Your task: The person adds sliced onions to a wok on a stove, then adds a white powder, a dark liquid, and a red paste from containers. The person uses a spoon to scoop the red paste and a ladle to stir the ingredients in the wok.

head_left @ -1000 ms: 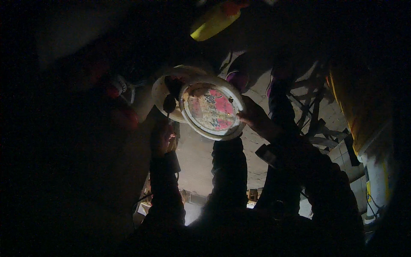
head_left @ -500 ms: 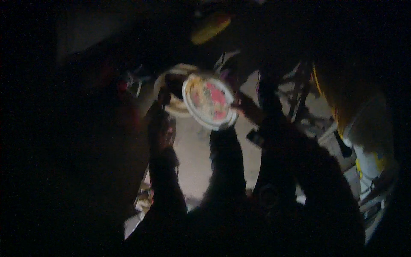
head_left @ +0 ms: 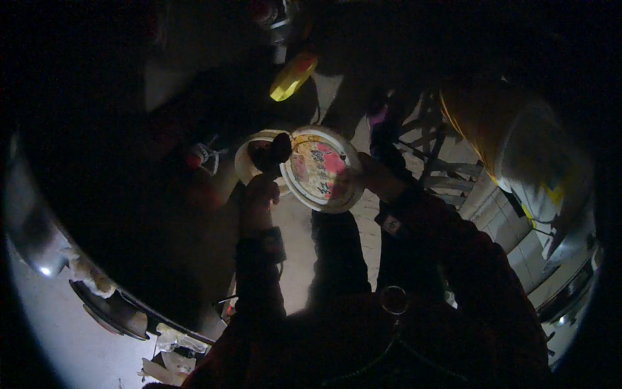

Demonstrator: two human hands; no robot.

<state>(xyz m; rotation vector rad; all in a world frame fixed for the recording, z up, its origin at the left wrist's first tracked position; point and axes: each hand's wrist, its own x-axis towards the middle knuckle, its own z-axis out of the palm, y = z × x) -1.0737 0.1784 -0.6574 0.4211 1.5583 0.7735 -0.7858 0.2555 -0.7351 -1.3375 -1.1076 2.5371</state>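
Observation:
In my right hand (head_left: 376,176) is a round white lid (head_left: 353,188) with a red and yellow label, gripped by its right rim. The lid is tilted and covers the right part of a pale round tub (head_left: 242,163), whose dark opening shows at the left. My left hand (head_left: 260,196) is closed in front of the tub. From it rises a dark spoon-shaped thing (head_left: 281,148), its rounded end close to the lid's left edge. Its handle is mostly hidden in my fingers, and dim light hides what the tub holds.
Beyond the tub lies a yellow oblong thing (head_left: 293,78). A large pale sack or container (head_left: 534,162) with a yellow edge stands at the right, near a dark slatted frame (head_left: 447,175). At the lower left, crumpled packaging (head_left: 175,363) lies by a curved dark edge.
The view has shifted and sharpened. The lid now sits lower in the picture, still in my right hand. At its left edge, the dark spoon-shaped thing in my left hand shows more clearly.

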